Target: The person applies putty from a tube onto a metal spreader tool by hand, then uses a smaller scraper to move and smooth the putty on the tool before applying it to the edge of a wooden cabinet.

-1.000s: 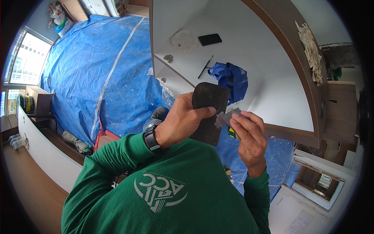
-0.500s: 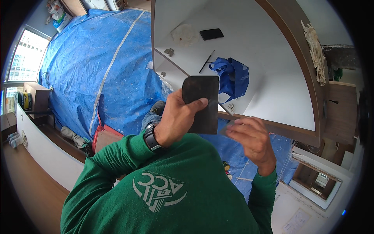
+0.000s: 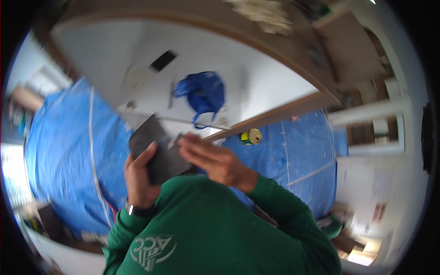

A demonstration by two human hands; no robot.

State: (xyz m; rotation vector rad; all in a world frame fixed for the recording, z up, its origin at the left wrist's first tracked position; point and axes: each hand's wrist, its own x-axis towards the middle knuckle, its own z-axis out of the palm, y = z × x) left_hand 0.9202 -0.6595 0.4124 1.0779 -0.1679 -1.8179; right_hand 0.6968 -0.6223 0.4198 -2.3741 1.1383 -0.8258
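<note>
My left hand [image 3: 141,176] grips a dark grey flat plate [image 3: 153,142] with one rounded corner, the thumb on its face. It is held tilted in front of my chest. My right hand [image 3: 222,165] is closed, its fingers together against the plate's right side. Between those fingers and the plate is a small thin grey flat piece [image 3: 178,139], blurred by motion; its exact kind does not show. Beyond my hands, a blue bag [image 3: 208,91] lies on a white brown-edged surface [image 3: 270,82], with a black phone [image 3: 163,60] and a thin dark stick [image 3: 172,94].
Blue tarpaulin [image 3: 64,133] covers the floor on both sides. A yellow-green can [image 3: 250,136] rests on it to the right of my hands. Off-white crumpled gloves or cloth [image 3: 266,16] lie on the far brown edge. A white wall [image 3: 362,183] stands at the right.
My view has swung right, so the scene appears turned. The plate is now tilted, and my right hand has come from beside it onto its right side with the thin piece.
</note>
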